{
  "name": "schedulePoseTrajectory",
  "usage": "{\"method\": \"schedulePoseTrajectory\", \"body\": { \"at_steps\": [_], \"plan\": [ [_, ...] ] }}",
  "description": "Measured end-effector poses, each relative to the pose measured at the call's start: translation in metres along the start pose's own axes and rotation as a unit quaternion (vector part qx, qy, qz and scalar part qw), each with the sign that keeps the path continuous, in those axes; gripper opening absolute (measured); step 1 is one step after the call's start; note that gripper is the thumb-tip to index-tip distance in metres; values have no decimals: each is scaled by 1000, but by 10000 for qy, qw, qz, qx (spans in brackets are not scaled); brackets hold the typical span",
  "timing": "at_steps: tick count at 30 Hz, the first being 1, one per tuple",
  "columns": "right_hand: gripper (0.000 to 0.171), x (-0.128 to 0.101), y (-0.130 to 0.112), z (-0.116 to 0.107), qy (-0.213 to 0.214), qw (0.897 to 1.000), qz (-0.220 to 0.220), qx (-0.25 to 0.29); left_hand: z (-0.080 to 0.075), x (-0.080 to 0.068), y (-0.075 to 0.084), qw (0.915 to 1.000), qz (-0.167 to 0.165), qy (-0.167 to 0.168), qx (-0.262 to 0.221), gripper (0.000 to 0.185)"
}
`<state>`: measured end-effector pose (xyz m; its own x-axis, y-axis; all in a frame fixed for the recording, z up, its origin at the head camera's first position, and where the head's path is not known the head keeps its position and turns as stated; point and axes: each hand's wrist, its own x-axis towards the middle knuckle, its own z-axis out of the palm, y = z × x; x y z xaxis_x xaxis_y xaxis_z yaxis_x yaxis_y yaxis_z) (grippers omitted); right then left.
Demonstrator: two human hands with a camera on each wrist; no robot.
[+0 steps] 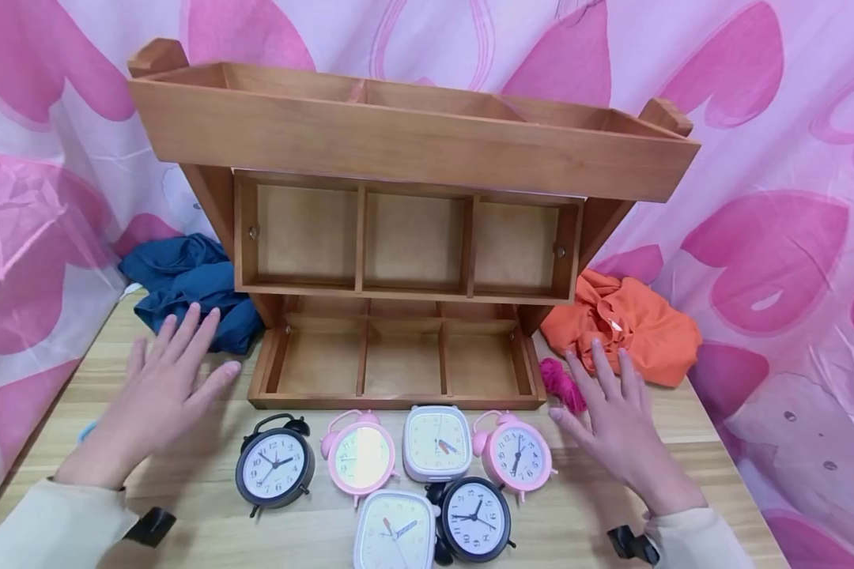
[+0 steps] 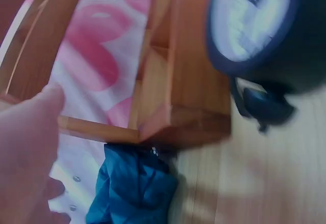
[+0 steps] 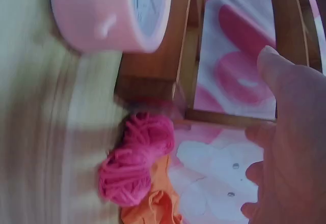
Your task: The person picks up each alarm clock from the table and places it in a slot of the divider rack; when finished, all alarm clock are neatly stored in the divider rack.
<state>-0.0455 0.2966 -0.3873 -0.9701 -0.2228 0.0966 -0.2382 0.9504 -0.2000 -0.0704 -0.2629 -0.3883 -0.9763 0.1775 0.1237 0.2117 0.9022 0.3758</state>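
Meanwhile both hands flat and empty, left hand (image 1: 164, 379) near black clock (image 1: 274, 466), right hand (image 1: 612, 415) beside pink clock (image 1: 515, 454)

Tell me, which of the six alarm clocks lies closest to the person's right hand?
The pink round clock at the right end of the back row, just left of the right hand. The other pink clock sits further left, second in that row.

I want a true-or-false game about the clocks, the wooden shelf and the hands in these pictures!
1. Six clocks lie on the table. True.
2. The left hand holds a black clock. False: it is open, holding nothing.
3. The wooden shelf has clocks inside. False: its compartments are empty.
4. Blue cloth lies left of the shelf, orange cloth right. True.
5. The right hand is open beside pink yarn. True.
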Motion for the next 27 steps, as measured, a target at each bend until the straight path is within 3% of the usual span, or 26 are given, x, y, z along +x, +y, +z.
{"method": "schedulePoseTrajectory", "body": {
  "at_steps": [2, 5, 10, 16, 22, 27],
  "plan": [
    [91, -5, -5, 2, 130, 9997, -172, 98, 0, 7, 2, 9971, 61, 163, -740, 72],
    [100, -14, -13, 8, 273, 9985, -452, 130, 0, 20, 7, 9832, 152, 559, -1731, 66],
    [108, -30, -25, 19, 417, 9967, -701, 54, -3, 40, 23, 9604, -72, 940, -2624, 60],
    [112, -45, -36, 35, 338, 9973, -562, 323, -15, 60, 40, 9398, -417, 987, -3246, 55],
    [115, -57, -42, 52, -94, 9951, 100, 977, -17, 70, 45, 9258, -663, 1177, -3531, 54],
    [111, -59, -42, 61, -319, 9928, 461, 1059, -18, 75, 48, 9191, -713, 1382, -3621, 57]
  ]
}}
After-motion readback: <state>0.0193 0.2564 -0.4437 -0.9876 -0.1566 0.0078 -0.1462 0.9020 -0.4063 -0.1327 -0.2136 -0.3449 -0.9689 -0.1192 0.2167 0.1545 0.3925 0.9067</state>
